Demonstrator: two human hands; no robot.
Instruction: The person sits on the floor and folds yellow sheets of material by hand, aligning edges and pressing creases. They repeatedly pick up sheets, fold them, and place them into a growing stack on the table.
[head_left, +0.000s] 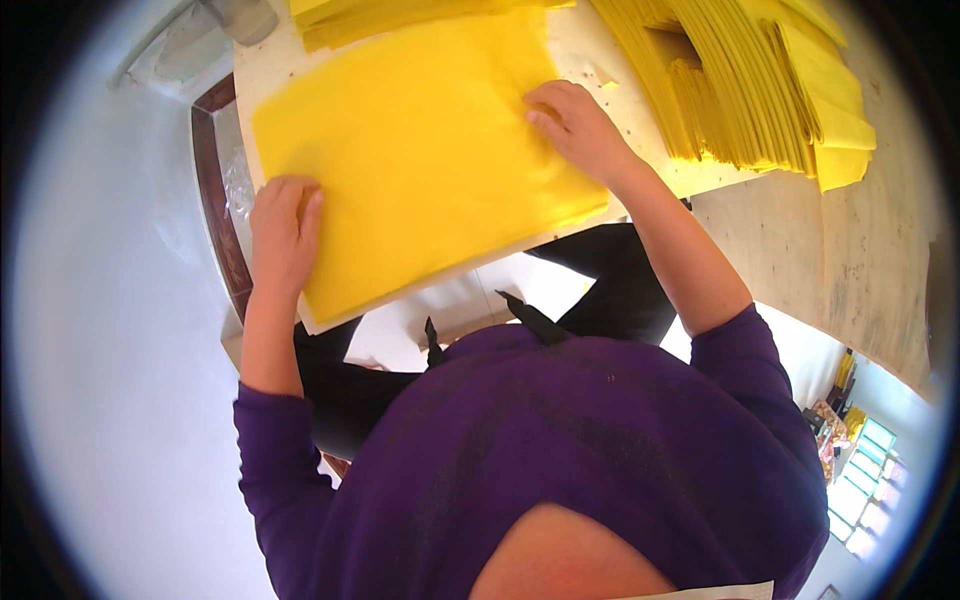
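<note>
A yellow fabric sheet lies flat on a pale wooden table, its near edge running close along the table's front edge. My left hand is at the sheet's left side, fingers curled and thumb on or just over the cloth. Across the sheet, my right hand is at the right side with bent fingertips at the fabric; a few soft wrinkles show below it. Whether either hand pinches the cloth cannot be told.
Several folded yellow cloths are stacked at the right of the wooden table. More yellow fabric lies beyond the sheet. A wooden board surface extends at the right. A white wall stands to the left.
</note>
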